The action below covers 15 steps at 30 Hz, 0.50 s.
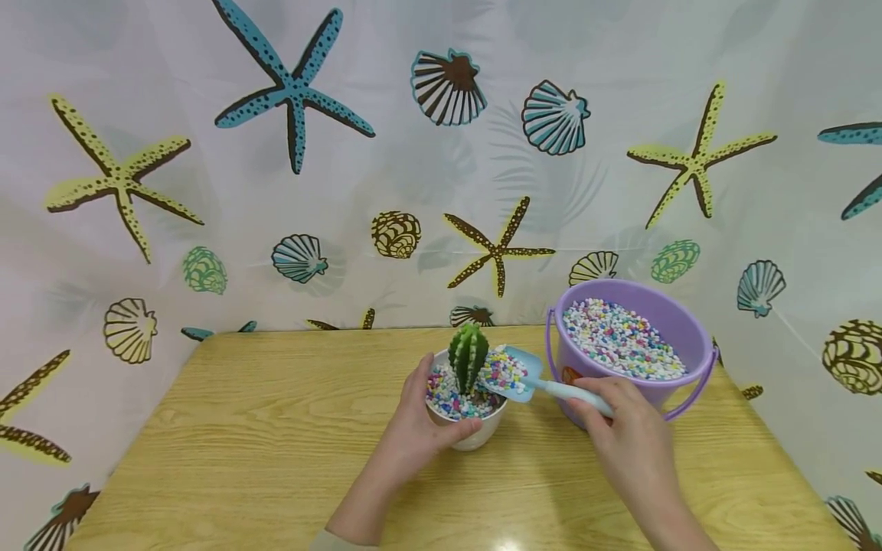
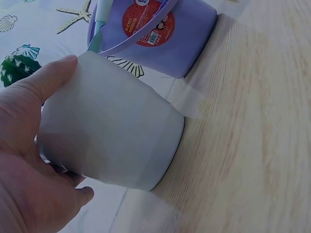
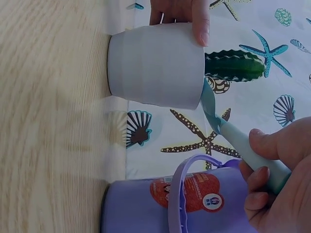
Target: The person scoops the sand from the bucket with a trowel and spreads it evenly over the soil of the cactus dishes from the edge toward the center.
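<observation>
Left hand (image 1: 418, 425) grips pot (image 2: 112, 121), right hand (image 1: 634, 432) grips scoop (image 1: 556, 389) at its three o'clock, where slow tilting should best contain beads (image 1: 504, 370)

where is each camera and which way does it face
Head: on the head, facing forward and down at white pot and purple bucket; left hand and right hand show.
Left wrist: on that wrist, facing the pot's side; left hand shows.
Right wrist: on that wrist, facing scoop and pot; both hands show.
Wrist views share pot and bucket.
</observation>
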{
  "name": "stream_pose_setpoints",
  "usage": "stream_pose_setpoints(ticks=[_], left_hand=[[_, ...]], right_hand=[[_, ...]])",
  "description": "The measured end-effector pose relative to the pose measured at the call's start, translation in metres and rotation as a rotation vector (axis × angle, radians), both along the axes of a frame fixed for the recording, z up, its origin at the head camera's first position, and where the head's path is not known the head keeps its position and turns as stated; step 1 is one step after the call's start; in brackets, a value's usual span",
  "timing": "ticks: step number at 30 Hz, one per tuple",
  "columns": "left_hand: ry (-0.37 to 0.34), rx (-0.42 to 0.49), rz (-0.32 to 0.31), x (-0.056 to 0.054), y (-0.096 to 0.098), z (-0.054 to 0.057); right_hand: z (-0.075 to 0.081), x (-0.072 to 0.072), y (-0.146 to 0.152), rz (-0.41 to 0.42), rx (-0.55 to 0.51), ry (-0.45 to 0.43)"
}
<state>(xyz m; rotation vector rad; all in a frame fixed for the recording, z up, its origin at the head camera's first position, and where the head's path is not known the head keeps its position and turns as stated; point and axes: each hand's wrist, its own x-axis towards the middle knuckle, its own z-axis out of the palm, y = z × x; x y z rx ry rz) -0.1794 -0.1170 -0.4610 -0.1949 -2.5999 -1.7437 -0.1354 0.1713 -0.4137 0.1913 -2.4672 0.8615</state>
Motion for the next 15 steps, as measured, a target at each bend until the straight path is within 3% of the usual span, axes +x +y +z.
stream_pose_setpoints(ticks=[9,15], left_hand=[[0.020,-0.013,-0.003,-0.0012,-0.0020,-0.0006],[-0.018,0.003,-0.051,-0.0027,-0.0079,-0.0008]], right_hand=[[-0.0047,-0.0029,-0.0057,0.003,-0.033,0.039],[-0.0087,-0.0063,-0.0070,0.008,-0.031,0.080]])
